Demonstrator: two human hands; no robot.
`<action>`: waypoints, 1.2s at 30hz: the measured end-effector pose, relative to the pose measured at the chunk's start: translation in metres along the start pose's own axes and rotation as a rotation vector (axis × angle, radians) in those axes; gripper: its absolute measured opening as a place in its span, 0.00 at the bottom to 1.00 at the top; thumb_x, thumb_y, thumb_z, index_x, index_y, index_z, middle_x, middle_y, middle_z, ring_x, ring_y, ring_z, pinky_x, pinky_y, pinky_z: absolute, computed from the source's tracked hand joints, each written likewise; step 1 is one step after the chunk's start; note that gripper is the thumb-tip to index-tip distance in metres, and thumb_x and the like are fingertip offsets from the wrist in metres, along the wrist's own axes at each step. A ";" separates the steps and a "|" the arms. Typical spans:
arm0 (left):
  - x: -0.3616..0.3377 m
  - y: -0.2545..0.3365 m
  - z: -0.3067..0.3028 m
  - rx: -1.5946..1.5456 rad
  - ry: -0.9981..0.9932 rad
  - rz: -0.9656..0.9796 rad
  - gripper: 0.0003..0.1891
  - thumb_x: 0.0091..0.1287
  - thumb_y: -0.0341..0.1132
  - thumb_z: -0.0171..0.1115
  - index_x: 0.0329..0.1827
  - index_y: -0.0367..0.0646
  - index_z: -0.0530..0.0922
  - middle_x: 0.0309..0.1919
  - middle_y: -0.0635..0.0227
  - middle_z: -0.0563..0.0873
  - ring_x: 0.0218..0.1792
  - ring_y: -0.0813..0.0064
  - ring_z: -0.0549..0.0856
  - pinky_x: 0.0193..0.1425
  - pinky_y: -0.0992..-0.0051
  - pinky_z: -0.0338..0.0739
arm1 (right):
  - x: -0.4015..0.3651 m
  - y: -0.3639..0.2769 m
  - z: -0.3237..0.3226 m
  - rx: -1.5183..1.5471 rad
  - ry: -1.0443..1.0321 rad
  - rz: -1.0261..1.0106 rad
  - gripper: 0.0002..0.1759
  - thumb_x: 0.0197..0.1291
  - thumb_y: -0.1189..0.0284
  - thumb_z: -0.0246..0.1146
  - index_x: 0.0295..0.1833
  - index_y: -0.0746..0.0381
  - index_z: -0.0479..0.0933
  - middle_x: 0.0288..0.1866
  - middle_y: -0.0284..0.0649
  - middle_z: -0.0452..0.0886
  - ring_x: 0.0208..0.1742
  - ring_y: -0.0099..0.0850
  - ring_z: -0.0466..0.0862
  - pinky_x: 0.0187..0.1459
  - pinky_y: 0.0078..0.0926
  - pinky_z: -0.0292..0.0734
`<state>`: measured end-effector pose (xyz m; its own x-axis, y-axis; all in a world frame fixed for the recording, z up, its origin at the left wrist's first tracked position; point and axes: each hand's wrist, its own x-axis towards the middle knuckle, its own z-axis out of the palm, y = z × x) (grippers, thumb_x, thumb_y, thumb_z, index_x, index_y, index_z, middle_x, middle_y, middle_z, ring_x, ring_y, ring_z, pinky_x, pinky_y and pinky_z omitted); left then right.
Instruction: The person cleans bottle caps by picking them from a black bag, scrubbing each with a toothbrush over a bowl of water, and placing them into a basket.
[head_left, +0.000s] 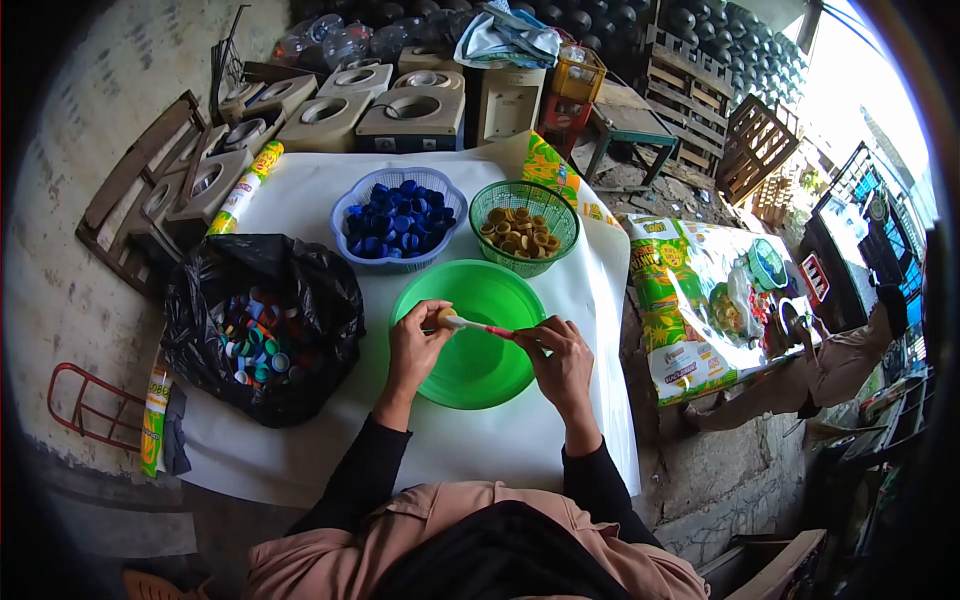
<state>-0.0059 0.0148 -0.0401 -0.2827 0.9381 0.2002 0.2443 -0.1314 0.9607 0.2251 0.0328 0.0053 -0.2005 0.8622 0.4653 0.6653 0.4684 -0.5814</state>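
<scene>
Above a green basin (480, 375), my left hand (418, 345) pinches a tan bottle cap (446, 317). My right hand (562, 365) is closed on the pink handle of a toothbrush (490, 329), whose white head meets the cap. Behind the basin stand a blue-violet basket (387, 265) of blue caps (400, 217) and a green mesh basket (530, 268) of tan caps (520, 232). To the left, a black plastic bag (335, 300) lies open with mixed-colour caps (262, 340) inside.
The white-covered table (240, 450) carries these containers. Beyond its back edge are beige appliance housings (412, 112) and crates (580, 75). At right, another person (840, 370) sits by a second table (690, 375) with a small green basket (767, 264).
</scene>
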 end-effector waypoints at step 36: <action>-0.001 -0.005 0.003 0.138 -0.016 0.031 0.17 0.66 0.23 0.69 0.58 0.36 0.83 0.47 0.59 0.87 0.39 0.71 0.90 0.44 0.73 0.84 | 0.000 -0.002 0.011 -0.261 -0.099 -0.025 0.05 0.58 0.66 0.71 0.36 0.51 0.91 0.35 0.29 0.83 0.40 0.34 0.80 0.39 0.34 0.77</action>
<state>-0.0043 0.0160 -0.0459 -0.2588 0.9392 0.2258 0.3788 -0.1163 0.9181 0.2161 0.0334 -0.0008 -0.2799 0.8719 0.4018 0.8195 0.4350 -0.3731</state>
